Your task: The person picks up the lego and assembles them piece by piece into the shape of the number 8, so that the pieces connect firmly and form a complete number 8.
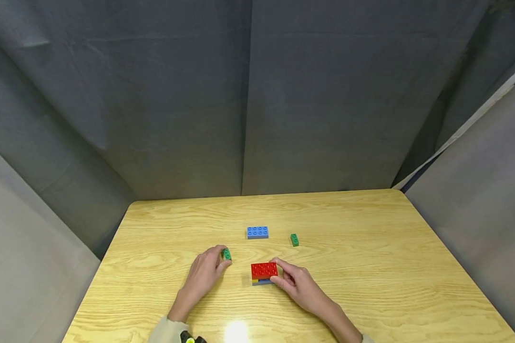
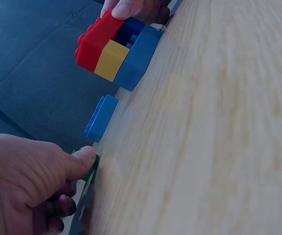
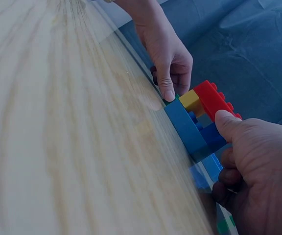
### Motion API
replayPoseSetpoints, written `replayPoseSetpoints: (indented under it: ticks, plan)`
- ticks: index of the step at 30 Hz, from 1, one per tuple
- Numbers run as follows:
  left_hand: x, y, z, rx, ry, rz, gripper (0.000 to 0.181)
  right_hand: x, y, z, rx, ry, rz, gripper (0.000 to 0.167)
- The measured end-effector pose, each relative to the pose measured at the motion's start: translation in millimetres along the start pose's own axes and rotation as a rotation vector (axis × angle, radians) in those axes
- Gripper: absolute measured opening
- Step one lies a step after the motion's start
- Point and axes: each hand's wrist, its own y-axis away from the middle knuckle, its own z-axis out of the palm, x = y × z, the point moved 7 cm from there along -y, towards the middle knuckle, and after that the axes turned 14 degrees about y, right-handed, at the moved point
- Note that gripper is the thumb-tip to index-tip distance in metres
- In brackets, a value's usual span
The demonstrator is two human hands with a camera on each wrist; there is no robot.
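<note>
My left hand [image 1: 205,269] pinches a small green brick [image 1: 227,254] between thumb and fingers, low at the tabletop. To its right stands a stack of bricks: a blue brick [image 2: 137,58] at the bottom, a yellow brick [image 2: 111,59] and a dark blue brick [image 3: 212,136] in the middle with a gap between them, and a red brick [image 1: 263,270] with studs on top. My right hand [image 1: 299,287] holds the stack at its right end, the thumb against the red brick's near side. Its fingertips behind the stack are partly hidden.
Behind the stack a loose blue brick [image 1: 257,232] lies on the wooden table [image 1: 369,267], with another small green brick [image 1: 294,239] to its right. Grey curtains [image 1: 176,119] stand behind the table's far edge and at both sides.
</note>
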Motion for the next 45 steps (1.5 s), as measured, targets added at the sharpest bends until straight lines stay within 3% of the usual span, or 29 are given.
replayPoseSetpoints:
  ticks: [20, 45]
  plan:
    - [7.2, 1.6, 4.7, -0.055, 0.014, 0.024, 0.043, -0.4, 0.1, 0.6, 0.001, 0.006, 0.0, 0.036]
    - [49.9, 3.4, 0.0, -0.117, 0.011, 0.096, 0.039, 1.2, -0.1, 1.0, -0.027, 0.012, 0.046, 0.035]
